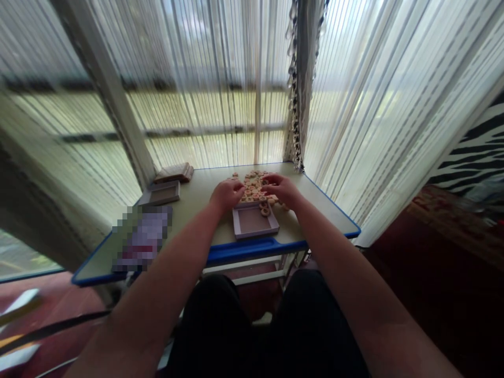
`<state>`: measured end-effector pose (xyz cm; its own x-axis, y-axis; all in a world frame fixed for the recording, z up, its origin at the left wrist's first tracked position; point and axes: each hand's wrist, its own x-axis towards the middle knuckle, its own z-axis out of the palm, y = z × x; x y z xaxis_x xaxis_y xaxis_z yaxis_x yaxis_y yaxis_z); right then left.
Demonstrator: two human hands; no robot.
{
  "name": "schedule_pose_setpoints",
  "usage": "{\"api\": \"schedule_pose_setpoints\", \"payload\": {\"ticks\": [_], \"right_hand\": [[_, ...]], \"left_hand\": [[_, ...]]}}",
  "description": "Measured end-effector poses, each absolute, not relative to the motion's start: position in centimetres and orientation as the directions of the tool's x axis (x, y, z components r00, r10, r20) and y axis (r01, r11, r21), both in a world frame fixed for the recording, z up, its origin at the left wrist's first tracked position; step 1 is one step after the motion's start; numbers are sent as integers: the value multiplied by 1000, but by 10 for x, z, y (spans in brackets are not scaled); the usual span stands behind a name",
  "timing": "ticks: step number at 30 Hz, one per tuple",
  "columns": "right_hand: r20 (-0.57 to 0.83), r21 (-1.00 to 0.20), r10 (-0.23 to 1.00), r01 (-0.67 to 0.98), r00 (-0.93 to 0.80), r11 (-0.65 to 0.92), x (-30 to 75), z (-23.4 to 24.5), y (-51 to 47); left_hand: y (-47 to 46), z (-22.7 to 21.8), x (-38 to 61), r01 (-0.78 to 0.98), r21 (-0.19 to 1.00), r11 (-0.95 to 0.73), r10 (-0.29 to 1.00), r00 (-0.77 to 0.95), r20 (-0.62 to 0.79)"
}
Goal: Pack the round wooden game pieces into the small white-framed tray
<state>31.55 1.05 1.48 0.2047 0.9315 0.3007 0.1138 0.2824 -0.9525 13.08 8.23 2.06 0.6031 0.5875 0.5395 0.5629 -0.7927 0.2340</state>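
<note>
A heap of round wooden game pieces with carved marks (pixel 252 184) lies on the small table, between my two hands. My left hand (pixel 228 193) rests at the heap's left side, its fingers slightly bent and apart from the thumb, with nothing visible in it. Over the right side of the heap is my right hand (pixel 281 190), fingers curved and spread, the tips at the pieces. Just in front of the heap sits a shallow open box (pixel 255 222). A few pieces (pixel 264 210) lie at its far right corner, partly over the rim. The palms are hidden.
The table (pixel 197 210) has a raised blue edge. At its far left are another shallow box part (pixel 163 193) and a folded board-like stack (pixel 175 171). A blurred-out flat item (pixel 145 236) lies near left. String curtains (pixel 220 105) hang behind; my knees are below the front edge.
</note>
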Motion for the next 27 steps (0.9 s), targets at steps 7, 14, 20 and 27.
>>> {"api": "schedule_pose_setpoints", "payload": {"ticks": [7, 14, 20, 27], "right_hand": [[319, -806, 942, 553, 104, 211, 325, 21, -1], [256, -775, 966, 603, 27, 189, 324, 21, -4], [199, -756, 980, 639, 15, 144, 321, 18, -4], [308, -588, 951, 781, -22, 209, 322, 10, 4]], "left_hand": [[77, 20, 134, 447, 245, -861, 508, 717, 478], [86, 13, 135, 441, 261, -859, 510, 785, 352], [84, 14, 135, 479, 247, -842, 539, 763, 358], [81, 13, 136, 518, 252, -818, 575, 708, 410]]}}
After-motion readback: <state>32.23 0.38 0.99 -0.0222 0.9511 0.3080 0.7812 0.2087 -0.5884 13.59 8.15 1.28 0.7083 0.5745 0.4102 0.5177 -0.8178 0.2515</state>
